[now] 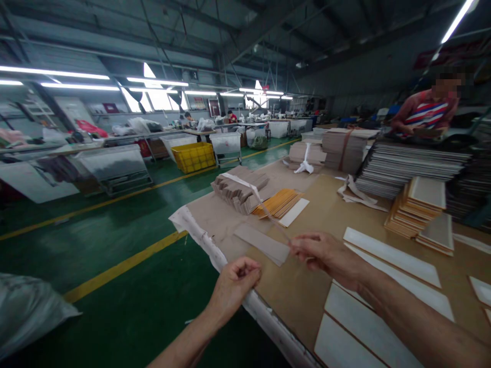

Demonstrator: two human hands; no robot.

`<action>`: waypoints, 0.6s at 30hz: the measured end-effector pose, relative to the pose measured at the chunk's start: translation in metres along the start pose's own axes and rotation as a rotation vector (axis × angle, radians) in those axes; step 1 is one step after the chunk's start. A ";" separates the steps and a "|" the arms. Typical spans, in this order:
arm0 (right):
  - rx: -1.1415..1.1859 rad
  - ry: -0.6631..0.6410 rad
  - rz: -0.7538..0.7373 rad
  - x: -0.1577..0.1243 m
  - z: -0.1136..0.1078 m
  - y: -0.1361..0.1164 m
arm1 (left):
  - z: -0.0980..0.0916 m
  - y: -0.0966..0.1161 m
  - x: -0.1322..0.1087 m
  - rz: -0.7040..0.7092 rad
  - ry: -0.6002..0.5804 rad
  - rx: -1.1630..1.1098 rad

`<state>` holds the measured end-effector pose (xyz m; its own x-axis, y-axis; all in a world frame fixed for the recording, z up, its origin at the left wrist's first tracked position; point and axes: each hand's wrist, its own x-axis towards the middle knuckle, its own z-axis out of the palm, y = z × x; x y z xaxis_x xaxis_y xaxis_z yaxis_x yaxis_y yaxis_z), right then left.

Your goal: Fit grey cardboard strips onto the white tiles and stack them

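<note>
My right hand (326, 254) pinches a thin plastic strap (258, 196) that runs up and back to a bundle of grey-brown cardboard pieces (240, 188) on the table. My left hand (235, 283) is closed in a loose fist at the table's near edge (215, 253), and I cannot make out what it holds. A flat grey cardboard strip (263, 244) lies just left of my right hand. Orange-edged sheets (279, 202) with a white card (294, 212) lie beside the bundle.
White strips (391, 263) and panels (360, 327) lie on the brown table at the right. Stacks of boards (416, 204) and dark sheets (410, 166) stand behind, where a person in a striped top (425, 115) works. Green floor with yellow lines, a yellow crate (194, 156) and carts lie to the left.
</note>
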<state>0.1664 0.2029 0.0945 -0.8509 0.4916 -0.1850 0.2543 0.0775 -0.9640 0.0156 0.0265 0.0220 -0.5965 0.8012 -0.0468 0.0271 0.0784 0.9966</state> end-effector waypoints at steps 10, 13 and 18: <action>0.424 -0.348 0.098 -0.042 0.049 0.008 | -0.003 0.036 -0.018 0.036 -0.209 -0.787; 0.508 -0.347 0.116 -0.060 0.041 0.011 | -0.002 0.038 -0.017 0.079 -0.242 -0.889; 0.430 0.041 0.051 -0.114 -0.022 0.013 | 0.001 0.034 -0.004 -0.039 -0.063 -0.684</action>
<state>0.2767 0.1675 0.1070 -0.8208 0.5205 -0.2351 0.0736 -0.3117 -0.9473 0.0200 0.0267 0.0564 -0.5384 0.8400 -0.0670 -0.5182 -0.2673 0.8124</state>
